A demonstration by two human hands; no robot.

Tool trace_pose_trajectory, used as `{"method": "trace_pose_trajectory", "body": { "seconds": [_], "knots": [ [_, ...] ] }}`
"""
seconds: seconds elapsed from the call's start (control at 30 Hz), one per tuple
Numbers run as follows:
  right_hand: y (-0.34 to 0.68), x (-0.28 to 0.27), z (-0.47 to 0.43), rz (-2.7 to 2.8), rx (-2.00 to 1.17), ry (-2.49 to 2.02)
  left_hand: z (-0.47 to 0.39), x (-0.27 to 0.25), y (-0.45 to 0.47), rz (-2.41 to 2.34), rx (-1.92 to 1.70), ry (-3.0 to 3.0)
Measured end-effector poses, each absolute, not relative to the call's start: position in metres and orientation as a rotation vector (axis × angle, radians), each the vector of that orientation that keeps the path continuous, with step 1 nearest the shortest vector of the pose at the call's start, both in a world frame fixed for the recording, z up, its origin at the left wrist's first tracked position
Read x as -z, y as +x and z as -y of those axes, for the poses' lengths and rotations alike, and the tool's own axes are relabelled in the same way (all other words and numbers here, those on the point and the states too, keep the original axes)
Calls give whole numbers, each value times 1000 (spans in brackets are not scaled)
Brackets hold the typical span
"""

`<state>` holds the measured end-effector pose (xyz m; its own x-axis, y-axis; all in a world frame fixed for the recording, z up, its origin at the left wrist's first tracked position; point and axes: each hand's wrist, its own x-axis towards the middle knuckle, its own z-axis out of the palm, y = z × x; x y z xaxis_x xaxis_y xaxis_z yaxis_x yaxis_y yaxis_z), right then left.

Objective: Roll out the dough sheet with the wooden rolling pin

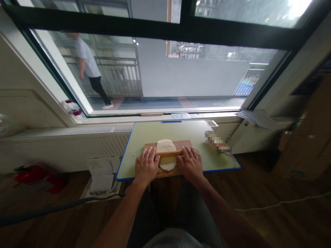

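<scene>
A wooden rolling pin (168, 154) lies crosswise over a flat, pale oval of dough (166, 146), which shows both above and below it. Under the dough is a brown wooden cutting board (184, 143). My left hand (147, 164) is on the pin's left end, its fingers laid over the wood. On the right end rests my right hand (191, 162) in the same way. Both hands hide the pin's ends. The board sits on a light green folding table (141, 132) with a blue edge.
A partly blurred item (218, 142) lies at the table's right. Behind are a radiator (103, 128) and a large window, with a person (89, 62) walking outside. A bottle (73, 107) stands on the sill. A fire extinguisher (38, 177) is at left, cardboard boxes (302, 137) at right.
</scene>
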<state>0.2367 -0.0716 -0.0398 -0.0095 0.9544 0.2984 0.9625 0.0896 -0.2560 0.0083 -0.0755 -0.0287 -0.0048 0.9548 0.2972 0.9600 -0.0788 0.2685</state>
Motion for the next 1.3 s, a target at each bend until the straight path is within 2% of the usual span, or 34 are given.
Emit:
{"method": "trace_pose_trajectory", "body": {
  "seconds": [0.3, 0.7, 1.0, 1.3],
  "knots": [
    [242, 48, 83, 2011, 92, -1841, 83, 30, 5, 2105, 619, -2218],
    [235, 17, 13, 2112, -96, -1971, 10, 14, 5, 2145, 555, -2194],
    [226, -3, -37, 2150, -83, -1990, -40, -1, 9, 2340, 408, -2194],
    [230, -1, -9, 2158, -97, -1960, -15, 1, 8, 2254, 404, -2254]
  ]
}}
